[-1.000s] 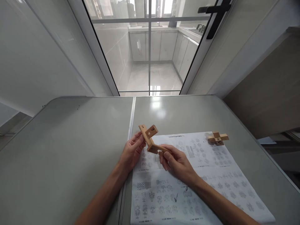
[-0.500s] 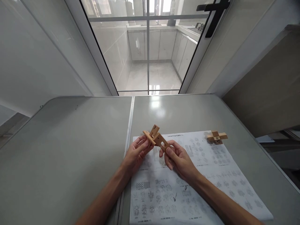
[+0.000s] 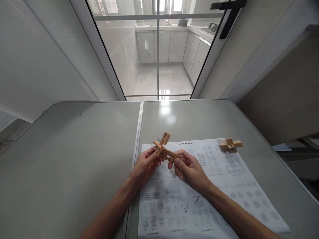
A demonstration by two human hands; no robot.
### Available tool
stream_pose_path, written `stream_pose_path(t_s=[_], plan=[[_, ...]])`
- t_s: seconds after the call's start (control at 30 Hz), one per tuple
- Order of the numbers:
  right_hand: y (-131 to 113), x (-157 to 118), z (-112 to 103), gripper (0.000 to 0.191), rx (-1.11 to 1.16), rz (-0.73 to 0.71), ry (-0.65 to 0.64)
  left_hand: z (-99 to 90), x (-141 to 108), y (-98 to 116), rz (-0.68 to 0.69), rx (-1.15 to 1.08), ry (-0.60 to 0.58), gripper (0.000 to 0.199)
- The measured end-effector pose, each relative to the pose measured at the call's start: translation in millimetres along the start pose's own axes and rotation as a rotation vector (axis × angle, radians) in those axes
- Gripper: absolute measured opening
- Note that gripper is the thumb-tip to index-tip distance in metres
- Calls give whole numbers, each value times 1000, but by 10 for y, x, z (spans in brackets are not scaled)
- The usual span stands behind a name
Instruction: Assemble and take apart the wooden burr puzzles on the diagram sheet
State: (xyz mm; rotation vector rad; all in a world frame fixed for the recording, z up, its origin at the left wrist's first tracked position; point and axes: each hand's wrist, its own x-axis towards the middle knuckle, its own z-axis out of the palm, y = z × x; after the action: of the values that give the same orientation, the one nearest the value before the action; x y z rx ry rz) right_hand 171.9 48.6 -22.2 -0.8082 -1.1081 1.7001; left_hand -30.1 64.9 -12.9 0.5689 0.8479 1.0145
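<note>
Between my hands, above the printed sheet [image 3: 211,205], are interlocked wooden puzzle pieces [image 3: 163,152], light brown, with a notch and dark marks. One marked piece sticks up at the far end. My left hand [image 3: 147,162] is closed on the left end of the pieces, thumb on the near side. My right hand [image 3: 190,167] pinches the right end of the slotted piece between thumb and fingers. The fingers partly hide both ends.
On the sheet's far right corner sits an assembled wooden cross puzzle [image 3: 230,145] with marks on it. A metal seam [image 3: 138,132] divides the grey table [image 3: 82,159]. Beyond its far edge stands a glass door with a black handle [image 3: 229,20].
The slotted piece has been turned between my hands, so its side shows differently and it lies flatter. Both hands stay nearly in place. The cross puzzle has not moved.
</note>
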Motion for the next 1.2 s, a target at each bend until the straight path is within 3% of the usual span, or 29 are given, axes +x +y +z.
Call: stream_pose_path(t_s=[0.57,0.73,0.87,1.03,1.2], plan=[[-1,-1,-30,32,-78,17,14,31,-25,2,7,135,-91,38],[-23,9,-8,37,-74,15,-48,78,-71,-2,108,305,-69,34],[13,10,-7,38,-90,13,-60,107,-98,-14,199,353,-90,44],[48,1,-7,37,-103,10,-73,111,-88,-8,228,398,-187,46],[38,-23,21,35,-111,-17,-50,113,-79,24,210,408,-199,49]])
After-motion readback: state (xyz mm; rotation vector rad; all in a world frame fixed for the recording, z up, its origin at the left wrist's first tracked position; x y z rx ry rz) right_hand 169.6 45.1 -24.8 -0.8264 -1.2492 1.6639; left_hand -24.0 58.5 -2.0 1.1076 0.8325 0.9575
